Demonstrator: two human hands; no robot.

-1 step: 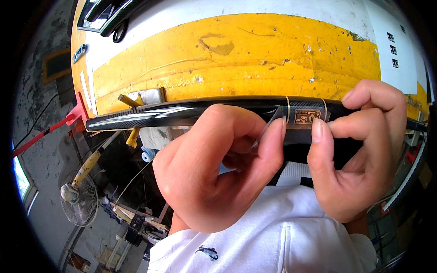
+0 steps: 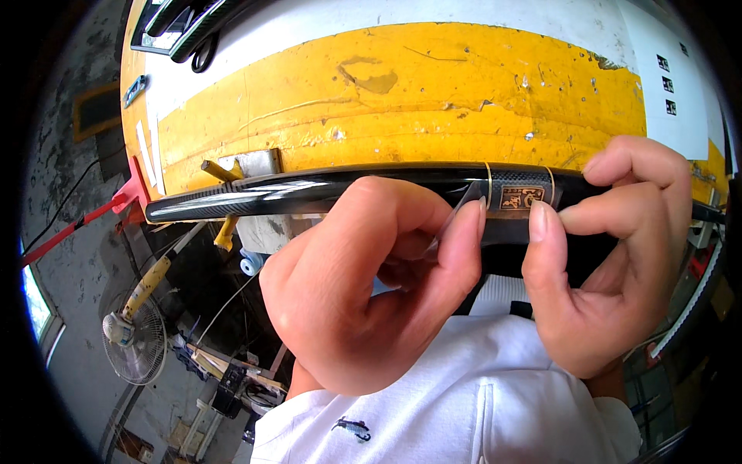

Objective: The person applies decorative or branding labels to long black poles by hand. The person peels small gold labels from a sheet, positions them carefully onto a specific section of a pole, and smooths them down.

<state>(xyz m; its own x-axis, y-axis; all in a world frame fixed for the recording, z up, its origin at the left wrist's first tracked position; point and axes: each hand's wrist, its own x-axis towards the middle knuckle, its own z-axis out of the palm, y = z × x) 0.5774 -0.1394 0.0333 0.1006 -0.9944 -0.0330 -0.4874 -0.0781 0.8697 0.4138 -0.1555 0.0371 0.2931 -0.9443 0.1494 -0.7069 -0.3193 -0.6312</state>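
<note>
A long glossy black tapered rod (image 2: 301, 192), with woven-patterned bands and thin gold rings, runs crosswise along the table's near edge. Between two gold rings sits a small copper-coloured emblem (image 2: 522, 198). My left hand (image 2: 348, 301) is closed, pinching a thin translucent film (image 2: 457, 215) between thumb and forefinger just left of the emblem. At the emblem's lower right, my right hand (image 2: 618, 271) has its thumb and forefinger tips together against the rod; anything between them is too small to make out. My palms hide part of the rod's underside.
A worn yellow and white table (image 2: 433, 85) stretches beyond the rod. A metal block (image 2: 261, 164) with a yellow bar is at its near edge, beside a red bar (image 2: 127, 195). Dark objects (image 2: 197, 31) lie far left. A fan (image 2: 135, 340) stands lower left.
</note>
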